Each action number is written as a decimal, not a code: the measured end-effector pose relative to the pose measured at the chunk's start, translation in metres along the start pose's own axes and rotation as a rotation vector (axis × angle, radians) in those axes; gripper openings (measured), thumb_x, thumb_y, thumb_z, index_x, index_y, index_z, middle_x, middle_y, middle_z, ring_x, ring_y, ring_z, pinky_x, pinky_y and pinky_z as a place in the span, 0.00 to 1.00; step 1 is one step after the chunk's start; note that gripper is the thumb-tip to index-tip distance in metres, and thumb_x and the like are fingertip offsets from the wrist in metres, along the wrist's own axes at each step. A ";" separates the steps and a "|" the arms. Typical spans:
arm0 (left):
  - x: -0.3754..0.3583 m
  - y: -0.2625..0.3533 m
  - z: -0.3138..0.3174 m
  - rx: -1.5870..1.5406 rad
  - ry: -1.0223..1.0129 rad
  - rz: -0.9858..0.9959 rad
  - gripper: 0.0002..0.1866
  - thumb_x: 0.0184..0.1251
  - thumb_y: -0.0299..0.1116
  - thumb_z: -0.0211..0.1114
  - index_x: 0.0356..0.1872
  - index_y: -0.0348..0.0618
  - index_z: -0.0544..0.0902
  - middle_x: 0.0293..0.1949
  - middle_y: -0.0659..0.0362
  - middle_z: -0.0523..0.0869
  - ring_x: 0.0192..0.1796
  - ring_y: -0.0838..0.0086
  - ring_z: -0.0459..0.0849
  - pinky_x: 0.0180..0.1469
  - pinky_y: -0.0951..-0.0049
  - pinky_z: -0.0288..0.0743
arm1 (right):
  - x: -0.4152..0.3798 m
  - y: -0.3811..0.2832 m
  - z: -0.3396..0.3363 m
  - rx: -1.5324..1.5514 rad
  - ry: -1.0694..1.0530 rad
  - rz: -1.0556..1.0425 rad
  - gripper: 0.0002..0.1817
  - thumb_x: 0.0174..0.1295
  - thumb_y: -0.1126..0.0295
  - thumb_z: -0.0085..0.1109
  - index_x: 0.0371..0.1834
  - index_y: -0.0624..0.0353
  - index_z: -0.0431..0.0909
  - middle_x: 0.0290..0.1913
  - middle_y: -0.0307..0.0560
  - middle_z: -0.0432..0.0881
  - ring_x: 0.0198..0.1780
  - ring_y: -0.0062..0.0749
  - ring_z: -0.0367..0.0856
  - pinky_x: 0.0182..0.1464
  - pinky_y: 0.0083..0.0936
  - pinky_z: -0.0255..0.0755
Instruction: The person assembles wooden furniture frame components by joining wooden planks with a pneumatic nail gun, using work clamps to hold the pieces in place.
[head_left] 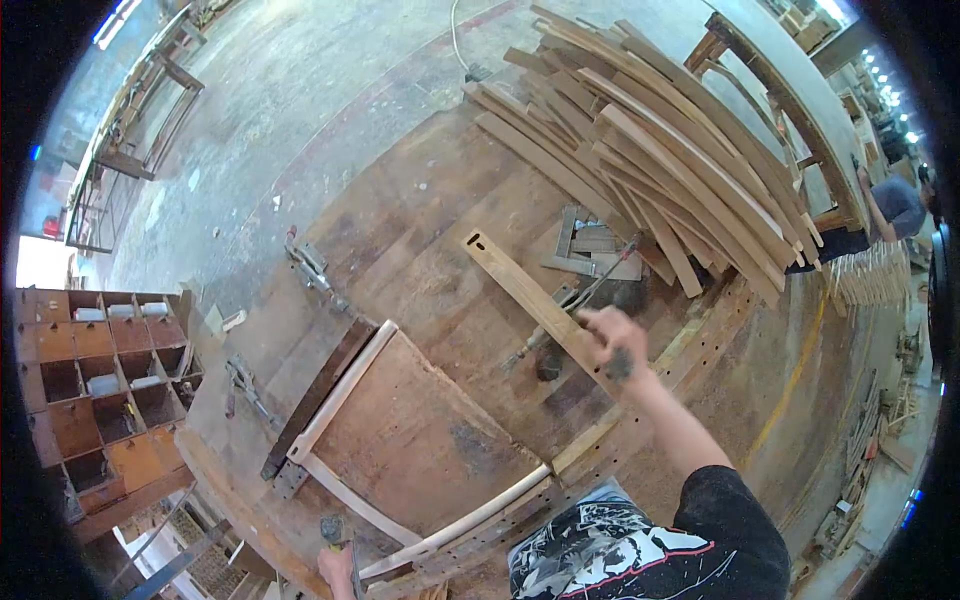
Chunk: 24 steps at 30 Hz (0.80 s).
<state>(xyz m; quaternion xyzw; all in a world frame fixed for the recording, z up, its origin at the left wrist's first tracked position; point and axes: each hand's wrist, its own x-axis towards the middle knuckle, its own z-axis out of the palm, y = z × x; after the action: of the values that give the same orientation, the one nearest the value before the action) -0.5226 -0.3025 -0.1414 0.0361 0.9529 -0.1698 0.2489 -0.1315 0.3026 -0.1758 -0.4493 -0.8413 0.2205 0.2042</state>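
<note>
My right hand (615,345) is closed on the near end of a flat wooden board (530,295), which has dark slots at its far end and slants over the worktable. At the bottom edge my left hand (338,570) is wrapped round what looks like a hammer (332,530), its dark head pointing away from me. Between the hands, pale wooden rails (345,390) form part of a four-sided frame on the table. A dark wooden bar (315,400) lies along the frame's left side. Metal toggle clamps (315,265) stand nearby.
A large pile of wooden slats (660,140) covers the table's far right. Beside it lie a grey metal square (575,245) and another clamp (540,335). A wooden pigeonhole cabinet (100,390) stands left. Another person (895,210) is at far right.
</note>
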 end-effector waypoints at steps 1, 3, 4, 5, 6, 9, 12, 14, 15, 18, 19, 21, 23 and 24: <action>0.000 0.003 -0.003 0.004 -0.016 -0.017 0.33 0.51 0.55 0.78 0.42 0.29 0.88 0.44 0.34 0.89 0.52 0.41 0.88 0.55 0.48 0.81 | 0.022 0.016 -0.018 -0.020 0.084 -0.109 0.19 0.54 0.65 0.76 0.50 0.54 0.86 0.38 0.45 0.82 0.45 0.45 0.84 0.49 0.38 0.79; -0.002 0.007 -0.008 0.016 -0.050 -0.053 0.33 0.51 0.55 0.78 0.43 0.29 0.88 0.44 0.34 0.89 0.52 0.41 0.88 0.55 0.48 0.81 | 0.071 0.077 -0.055 -0.243 0.271 -0.112 0.18 0.55 0.69 0.73 0.51 0.53 0.85 0.42 0.46 0.85 0.49 0.47 0.84 0.52 0.39 0.77; -0.001 0.007 -0.007 0.019 -0.020 -0.047 0.33 0.51 0.54 0.79 0.42 0.28 0.88 0.44 0.34 0.89 0.52 0.41 0.88 0.55 0.48 0.81 | 0.092 0.099 -0.075 -0.423 0.426 -0.084 0.23 0.57 0.66 0.71 0.58 0.52 0.81 0.51 0.49 0.82 0.56 0.49 0.81 0.58 0.44 0.74; -0.001 0.005 -0.005 0.022 0.011 -0.042 0.33 0.50 0.53 0.80 0.41 0.27 0.88 0.43 0.33 0.89 0.51 0.41 0.88 0.54 0.49 0.81 | 0.101 0.136 -0.089 -0.583 0.458 0.063 0.28 0.60 0.61 0.70 0.65 0.50 0.76 0.61 0.51 0.78 0.63 0.51 0.77 0.62 0.49 0.71; 0.000 0.005 -0.004 0.024 0.043 -0.039 0.32 0.50 0.52 0.80 0.40 0.25 0.88 0.42 0.33 0.89 0.50 0.41 0.88 0.54 0.49 0.81 | 0.111 0.175 -0.103 -0.651 0.444 0.150 0.29 0.62 0.59 0.70 0.66 0.50 0.75 0.62 0.50 0.77 0.64 0.51 0.76 0.62 0.49 0.71; -0.002 0.011 -0.012 0.017 0.007 -0.038 0.33 0.49 0.53 0.81 0.38 0.24 0.88 0.41 0.32 0.89 0.50 0.41 0.89 0.54 0.49 0.81 | 0.107 0.252 -0.134 -0.647 0.341 0.299 0.31 0.62 0.53 0.71 0.67 0.50 0.75 0.61 0.50 0.77 0.65 0.50 0.76 0.63 0.49 0.72; 0.000 0.012 -0.012 0.051 -0.015 -0.061 0.34 0.49 0.57 0.80 0.40 0.29 0.89 0.42 0.36 0.90 0.50 0.42 0.89 0.53 0.49 0.83 | 0.111 0.244 -0.147 -0.666 0.181 0.374 0.31 0.62 0.50 0.72 0.64 0.51 0.75 0.59 0.50 0.78 0.64 0.50 0.77 0.61 0.47 0.73; 0.006 0.010 -0.009 0.099 -0.033 -0.059 0.34 0.49 0.57 0.79 0.39 0.29 0.89 0.42 0.36 0.90 0.49 0.42 0.89 0.53 0.49 0.82 | 0.108 0.237 -0.152 -0.641 0.122 0.338 0.31 0.61 0.49 0.73 0.62 0.53 0.75 0.57 0.50 0.78 0.62 0.49 0.79 0.59 0.45 0.75; 0.007 0.007 -0.007 0.129 -0.042 -0.057 0.34 0.49 0.57 0.79 0.39 0.29 0.89 0.42 0.36 0.90 0.49 0.42 0.89 0.53 0.48 0.82 | 0.104 0.240 -0.153 -0.589 0.120 0.275 0.30 0.61 0.49 0.73 0.60 0.54 0.76 0.56 0.50 0.78 0.61 0.49 0.79 0.57 0.44 0.75; 0.004 0.005 -0.005 0.098 0.027 0.016 0.32 0.49 0.56 0.78 0.37 0.30 0.89 0.42 0.36 0.90 0.48 0.42 0.89 0.53 0.48 0.82 | 0.098 0.197 -0.151 -0.458 0.208 0.145 0.30 0.59 0.52 0.75 0.58 0.56 0.76 0.52 0.48 0.80 0.55 0.45 0.82 0.53 0.40 0.77; 0.001 0.007 -0.006 0.095 0.030 0.008 0.31 0.49 0.56 0.78 0.37 0.30 0.89 0.42 0.36 0.90 0.48 0.41 0.89 0.53 0.48 0.82 | 0.097 0.169 -0.147 -0.416 0.252 0.114 0.30 0.58 0.53 0.76 0.58 0.57 0.77 0.50 0.47 0.81 0.53 0.43 0.83 0.52 0.38 0.77; -0.002 0.011 -0.010 0.091 0.037 -0.006 0.30 0.50 0.54 0.77 0.37 0.30 0.89 0.42 0.36 0.90 0.48 0.41 0.89 0.53 0.48 0.82 | 0.093 0.127 -0.140 -0.084 0.187 0.181 0.31 0.58 0.53 0.77 0.59 0.59 0.77 0.48 0.45 0.83 0.50 0.37 0.83 0.52 0.35 0.77; 0.000 0.006 -0.009 0.091 0.052 0.010 0.31 0.51 0.55 0.77 0.37 0.30 0.89 0.42 0.36 0.90 0.49 0.41 0.89 0.54 0.48 0.81 | 0.088 0.077 -0.131 0.220 0.136 0.272 0.29 0.63 0.55 0.74 0.62 0.58 0.78 0.46 0.44 0.86 0.47 0.29 0.82 0.55 0.31 0.76; -0.001 0.001 -0.006 0.089 0.058 0.012 0.31 0.51 0.56 0.77 0.38 0.31 0.89 0.42 0.36 0.90 0.49 0.41 0.89 0.54 0.48 0.81 | 0.085 0.052 -0.121 0.487 0.169 0.215 0.27 0.65 0.56 0.72 0.62 0.58 0.78 0.48 0.45 0.86 0.48 0.30 0.83 0.56 0.32 0.75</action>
<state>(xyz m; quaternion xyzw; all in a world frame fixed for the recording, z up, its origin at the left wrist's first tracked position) -0.5244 -0.2992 -0.1370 0.0575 0.9509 -0.2094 0.2203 -0.0746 0.4233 -0.0931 -0.4904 -0.6910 0.3985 0.3510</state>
